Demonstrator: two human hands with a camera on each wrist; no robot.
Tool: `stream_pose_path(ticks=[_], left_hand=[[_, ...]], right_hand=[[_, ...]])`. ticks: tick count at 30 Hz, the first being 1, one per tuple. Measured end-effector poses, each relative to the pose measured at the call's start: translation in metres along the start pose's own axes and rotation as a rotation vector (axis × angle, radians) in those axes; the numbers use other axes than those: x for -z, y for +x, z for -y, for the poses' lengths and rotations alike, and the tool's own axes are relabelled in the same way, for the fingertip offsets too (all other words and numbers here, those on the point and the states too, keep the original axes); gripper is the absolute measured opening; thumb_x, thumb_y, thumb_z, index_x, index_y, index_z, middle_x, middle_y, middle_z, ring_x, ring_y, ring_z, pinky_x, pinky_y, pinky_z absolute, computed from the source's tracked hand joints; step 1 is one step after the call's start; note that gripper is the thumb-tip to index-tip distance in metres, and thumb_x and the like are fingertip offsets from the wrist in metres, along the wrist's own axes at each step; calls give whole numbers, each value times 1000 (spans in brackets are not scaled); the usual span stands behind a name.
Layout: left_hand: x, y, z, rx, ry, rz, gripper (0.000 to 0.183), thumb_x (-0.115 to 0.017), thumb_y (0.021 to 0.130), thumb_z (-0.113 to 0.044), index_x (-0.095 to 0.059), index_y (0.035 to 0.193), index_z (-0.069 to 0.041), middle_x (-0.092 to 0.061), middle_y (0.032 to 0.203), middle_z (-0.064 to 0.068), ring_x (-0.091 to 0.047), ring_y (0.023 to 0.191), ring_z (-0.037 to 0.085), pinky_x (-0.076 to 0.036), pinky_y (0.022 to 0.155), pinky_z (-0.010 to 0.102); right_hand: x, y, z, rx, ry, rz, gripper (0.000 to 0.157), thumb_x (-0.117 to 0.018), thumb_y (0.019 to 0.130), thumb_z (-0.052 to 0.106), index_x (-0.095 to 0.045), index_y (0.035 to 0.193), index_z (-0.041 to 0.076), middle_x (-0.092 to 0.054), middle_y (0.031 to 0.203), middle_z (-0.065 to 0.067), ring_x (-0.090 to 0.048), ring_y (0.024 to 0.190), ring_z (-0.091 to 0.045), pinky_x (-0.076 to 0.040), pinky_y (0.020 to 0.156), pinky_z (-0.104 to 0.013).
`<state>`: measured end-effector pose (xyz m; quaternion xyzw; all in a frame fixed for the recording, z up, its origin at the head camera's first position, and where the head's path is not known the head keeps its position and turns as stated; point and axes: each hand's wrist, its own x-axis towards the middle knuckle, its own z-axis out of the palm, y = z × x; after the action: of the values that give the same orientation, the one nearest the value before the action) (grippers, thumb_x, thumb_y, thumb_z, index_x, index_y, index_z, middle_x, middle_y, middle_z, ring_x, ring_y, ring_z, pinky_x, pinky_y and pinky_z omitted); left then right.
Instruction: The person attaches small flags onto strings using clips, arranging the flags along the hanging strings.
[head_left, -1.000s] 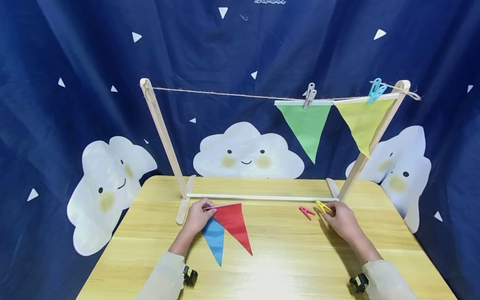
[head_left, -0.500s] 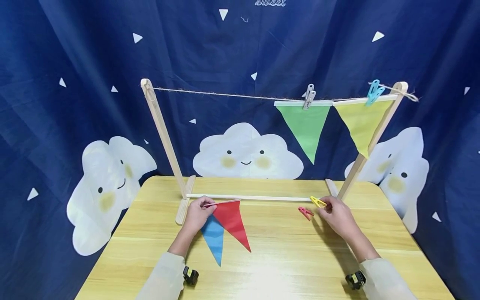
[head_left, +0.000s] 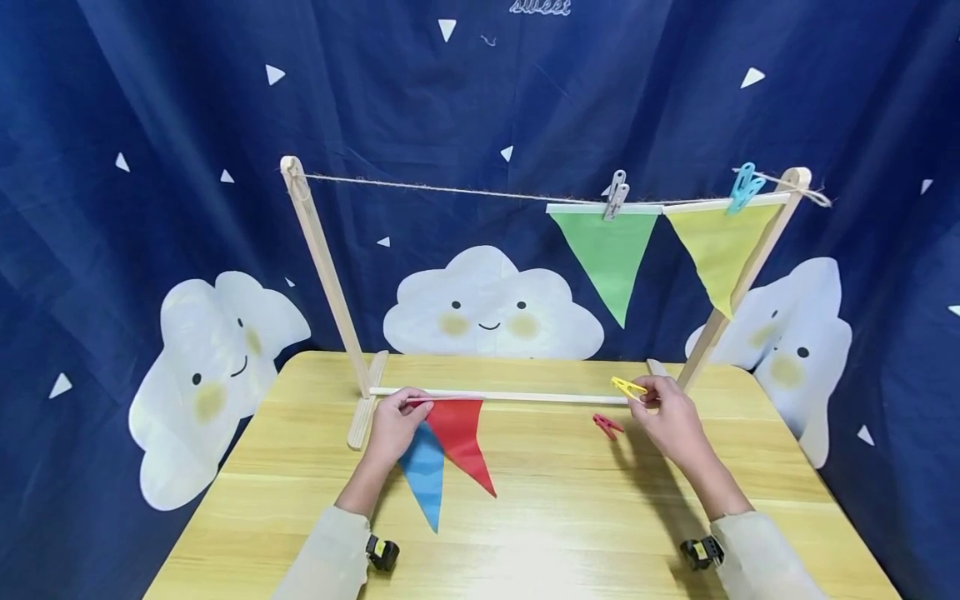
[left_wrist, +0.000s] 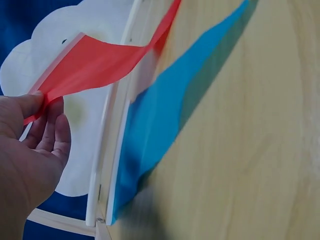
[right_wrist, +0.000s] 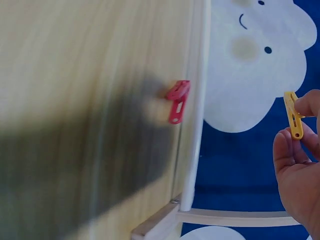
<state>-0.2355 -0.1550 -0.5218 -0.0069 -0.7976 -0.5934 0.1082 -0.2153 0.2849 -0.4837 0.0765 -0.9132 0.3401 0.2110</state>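
My left hand (head_left: 395, 429) pinches the red triangular flag (head_left: 459, 437) by one end of its top edge, between thumb and fingers. The left wrist view shows this flag (left_wrist: 95, 65) raised off the table, its tip drooping. Below it the blue flag (left_wrist: 155, 135) lies on the tabletop. My right hand (head_left: 669, 421) pinches a yellow clothespin (head_left: 627, 387) between thumb and fingers, held up above the table. On the wood near it lies a red clothespin (right_wrist: 178, 101).
A twine line (head_left: 435, 188) runs between two wooden posts. On its right half hang a green flag (head_left: 606, 254) under a grey clothespin (head_left: 617, 195) and a yellow flag (head_left: 720, 250) under a blue clothespin (head_left: 745, 187). A white rod (head_left: 525, 397) joins the posts' feet.
My left hand has lifted the red flag slightly up and away from the blue one. The right hand has raised the yellow clothespin from beside the red one and moved it a little left.
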Motion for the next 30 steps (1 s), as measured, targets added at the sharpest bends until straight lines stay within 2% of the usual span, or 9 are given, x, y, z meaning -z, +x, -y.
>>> stream_pose_path(ticks=[5, 11, 19, 24, 30], left_hand=[[0, 0, -9, -36, -60, -6, 10, -76, 91, 0, -78, 101, 0, -75, 102, 20, -68, 86, 10, -54, 77, 11], [-1, 1, -19, -47, -95, 5, 12, -76, 92, -1, -77, 103, 1, -74, 104, 22, -69, 85, 9, -55, 77, 12], [-1, 3, -28, -57, -118, 7, 14, -75, 93, -4, -77, 106, 2, -73, 107, 22, -67, 82, 5, -55, 76, 12], [-2, 3, -38, -67, -152, 16, 18, -75, 94, -4, -75, 108, 6, -71, 108, 24, -68, 84, 6, -56, 77, 13], [-3, 3, -52, -29, -194, 9, 18, -74, 94, -3, -74, 109, 7, -71, 107, 23, -69, 81, 5, -58, 76, 15]], right_hand=[[5, 3, 10, 15, 32, -19, 28, -76, 85, -2, -66, 110, -6, -65, 96, -17, -64, 85, -24, -54, 75, -16], [8, 6, 19, 34, 84, -28, 27, -74, 85, -5, -65, 110, -7, -65, 100, -19, -63, 85, -14, -50, 76, -6], [9, 10, 27, 73, 67, -35, 26, -72, 88, -2, -66, 112, -2, -64, 101, -14, -64, 86, -16, -46, 77, -4], [11, 13, 38, 110, 75, -57, 26, -73, 89, 0, -67, 114, 1, -64, 104, -13, -64, 88, -16, -46, 80, -2], [16, 19, 52, 173, 68, -84, 26, -75, 89, 1, -68, 114, 1, -65, 104, -13, -66, 87, -21, -45, 80, -3]])
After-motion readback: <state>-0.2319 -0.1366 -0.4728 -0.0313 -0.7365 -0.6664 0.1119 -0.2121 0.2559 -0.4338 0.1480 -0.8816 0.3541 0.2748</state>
